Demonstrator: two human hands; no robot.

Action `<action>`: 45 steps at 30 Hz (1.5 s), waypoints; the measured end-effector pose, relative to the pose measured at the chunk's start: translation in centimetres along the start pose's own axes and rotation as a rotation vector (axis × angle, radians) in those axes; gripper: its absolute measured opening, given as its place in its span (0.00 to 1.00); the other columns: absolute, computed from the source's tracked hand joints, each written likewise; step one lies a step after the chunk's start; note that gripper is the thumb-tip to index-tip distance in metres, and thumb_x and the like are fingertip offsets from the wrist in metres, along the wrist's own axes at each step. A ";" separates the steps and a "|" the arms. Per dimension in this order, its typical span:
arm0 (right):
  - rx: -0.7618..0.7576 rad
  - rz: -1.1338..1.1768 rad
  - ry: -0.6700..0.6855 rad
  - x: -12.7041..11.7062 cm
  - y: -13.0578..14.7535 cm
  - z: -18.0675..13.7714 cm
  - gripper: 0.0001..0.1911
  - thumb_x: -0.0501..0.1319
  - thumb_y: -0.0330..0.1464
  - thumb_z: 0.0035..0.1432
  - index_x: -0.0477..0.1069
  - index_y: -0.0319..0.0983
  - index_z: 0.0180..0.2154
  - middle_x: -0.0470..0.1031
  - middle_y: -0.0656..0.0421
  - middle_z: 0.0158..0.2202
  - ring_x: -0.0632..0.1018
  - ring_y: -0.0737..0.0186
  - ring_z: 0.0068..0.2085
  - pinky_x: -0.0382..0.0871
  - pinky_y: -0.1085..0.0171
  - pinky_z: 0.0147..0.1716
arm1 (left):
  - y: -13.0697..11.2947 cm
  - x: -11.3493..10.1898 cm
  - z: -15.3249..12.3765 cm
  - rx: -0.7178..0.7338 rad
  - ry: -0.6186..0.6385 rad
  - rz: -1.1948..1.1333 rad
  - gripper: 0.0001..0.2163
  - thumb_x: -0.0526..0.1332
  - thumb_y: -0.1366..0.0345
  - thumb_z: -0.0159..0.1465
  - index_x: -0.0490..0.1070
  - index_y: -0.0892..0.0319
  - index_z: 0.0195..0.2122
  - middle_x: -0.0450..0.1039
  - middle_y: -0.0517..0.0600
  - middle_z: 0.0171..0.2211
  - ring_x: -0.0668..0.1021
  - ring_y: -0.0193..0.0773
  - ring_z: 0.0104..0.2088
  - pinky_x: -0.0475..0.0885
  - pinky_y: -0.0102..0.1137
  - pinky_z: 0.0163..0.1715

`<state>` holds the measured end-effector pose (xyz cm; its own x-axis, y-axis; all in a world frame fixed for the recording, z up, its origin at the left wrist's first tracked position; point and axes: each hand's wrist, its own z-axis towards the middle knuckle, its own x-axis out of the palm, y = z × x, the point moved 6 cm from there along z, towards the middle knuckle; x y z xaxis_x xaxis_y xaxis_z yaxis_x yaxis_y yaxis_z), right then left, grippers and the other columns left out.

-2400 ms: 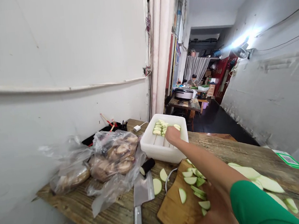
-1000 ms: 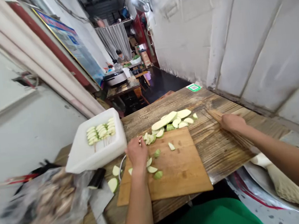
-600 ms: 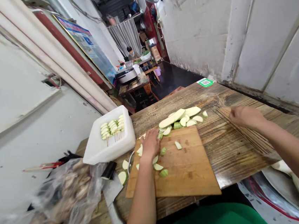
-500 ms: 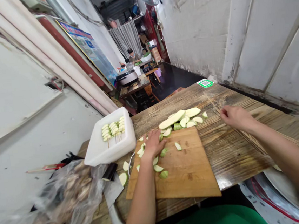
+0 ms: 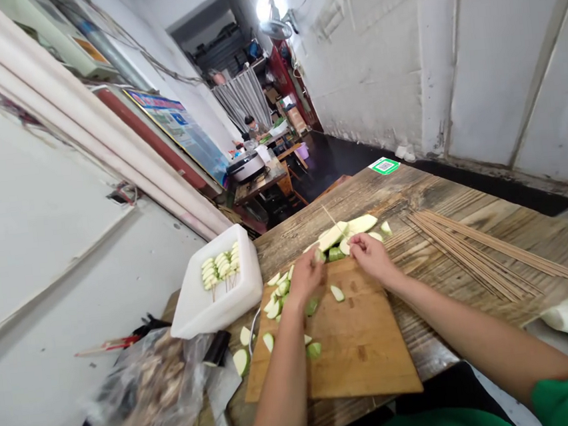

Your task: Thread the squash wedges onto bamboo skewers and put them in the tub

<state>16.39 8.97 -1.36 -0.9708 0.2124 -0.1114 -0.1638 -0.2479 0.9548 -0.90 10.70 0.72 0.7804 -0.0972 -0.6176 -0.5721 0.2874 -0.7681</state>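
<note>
My right hand point(image 5: 371, 257) is closed in a pinch on a thin wooden skewer point(image 5: 333, 219), which points up and to the left over the cut zucchini. My left hand point(image 5: 306, 276) is at the far left part of the wooden cutting board point(image 5: 361, 339), its fingers closed on a pale green zucchini slice point(image 5: 320, 256). More zucchini slices point(image 5: 275, 301) lie on the board by my left wrist. Beyond the board are long zucchini halves point(image 5: 360, 224) and several cut pieces. A single slice point(image 5: 337, 293) rests near the board's middle.
A white tub point(image 5: 184, 320) with skewered slices point(image 5: 219, 266) stands at left. In front are a cleaver point(image 5: 223, 386) and a plastic bag of mushroom-like pieces point(image 5: 150, 386). Loose skewers point(image 5: 468, 249) lie at right. A person point(image 5: 254, 129) sits far back.
My right hand has come left from the skewer pile with a skewer, over to the zucchini. My left hand has lifted from the slices and moved right, closing on one.
</note>
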 end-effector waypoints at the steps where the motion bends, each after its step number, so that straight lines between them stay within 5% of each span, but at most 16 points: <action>1: 0.010 0.007 -0.004 -0.2 -0.2 -0.1 0.12 0.48 0.30 0.50 0.64 0.36 0.36 0.67 0.63 0.21 0.69 0.68 0.23 0.62 0.71 0.23 | 0.4 -0.3 -0.2 -0.065 -0.053 -0.213 0.21 0.57 0.63 0.56 0.63 0.56 0.52 0.68 0.54 0.47 0.72 0.40 0.44 0.66 0.35 0.44; 6: 0.056 0.046 0.157 0.9 0.7 -1.5 0.16 0.49 0.31 0.51 0.65 0.37 0.43 0.64 0.67 0.15 0.65 0.70 0.16 0.58 0.72 0.17 | 1.6 -0.3 -1.2 -0.308 -0.063 -1.021 0.14 0.57 0.61 0.57 0.68 0.64 0.41 0.70 0.56 0.41 0.71 0.26 0.25 0.65 0.19 0.18; 12: 0.075 0.133 0.348 3.5 2.1 -4.6 0.16 0.51 0.38 0.56 0.66 0.39 0.44 0.60 0.69 0.12 0.61 0.70 0.12 0.56 0.72 0.13 | 1.3 -1.2 -1.6 -0.312 -0.091 -1.362 0.16 0.54 0.56 0.60 0.69 0.65 0.37 0.70 0.56 0.38 0.68 0.23 0.23 0.61 0.16 0.14; 18: -0.036 0.036 0.328 3.8 2.1 -5.8 0.14 0.52 0.37 0.56 0.70 0.40 0.41 0.64 0.64 0.15 0.66 0.68 0.17 0.59 0.70 0.17 | 2.3 -2.1 -2.2 -0.328 -0.269 -1.341 0.11 0.56 0.66 0.60 0.67 0.61 0.43 0.72 0.54 0.39 0.73 0.26 0.28 0.69 0.19 0.24; 23: -0.068 -0.057 0.391 4.4 1.9 -6.4 0.14 0.54 0.37 0.55 0.70 0.40 0.42 0.62 0.64 0.16 0.63 0.69 0.17 0.55 0.70 0.15 | 3.6 -2.0 -2.6 -0.387 -0.374 -1.355 0.08 0.59 0.66 0.57 0.66 0.65 0.36 0.74 0.58 0.35 0.77 0.36 0.34 0.73 0.27 0.31; 27: -0.021 -0.065 0.445 4.8 1.4 -6.7 0.18 0.52 0.38 0.57 0.68 0.40 0.48 0.61 0.65 0.15 0.61 0.69 0.16 0.54 0.70 0.15 | 4.2 -1.9 -2.4 -0.418 -0.397 -1.455 0.07 0.60 0.68 0.56 0.65 0.66 0.34 0.73 0.61 0.36 0.77 0.41 0.39 0.73 0.31 0.38; 37: -0.033 -0.143 0.491 5.5 1.8 -7.0 0.20 0.51 0.40 0.56 0.71 0.31 0.40 0.68 0.59 0.19 0.66 0.67 0.19 0.58 0.69 0.18 | 4.7 -2.4 -2.1 -0.416 -0.393 -1.586 0.07 0.59 0.71 0.56 0.65 0.67 0.36 0.73 0.62 0.36 0.76 0.45 0.41 0.72 0.35 0.40; 45: -0.003 -0.140 0.464 5.6 1.4 -7.1 0.19 0.52 0.39 0.56 0.71 0.33 0.41 0.63 0.62 0.17 0.62 0.70 0.17 0.54 0.70 0.15 | 5.2 -2.6 -2.1 -0.408 -0.407 -1.579 0.04 0.57 0.72 0.58 0.65 0.67 0.34 0.73 0.64 0.37 0.76 0.45 0.42 0.71 0.37 0.43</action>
<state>9.50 3.13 -2.63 -0.9151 -0.1997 -0.3503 -0.2983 -0.2495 0.9213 -6.43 10.46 -2.05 0.5868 0.2250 0.7779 0.8080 -0.0992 -0.5808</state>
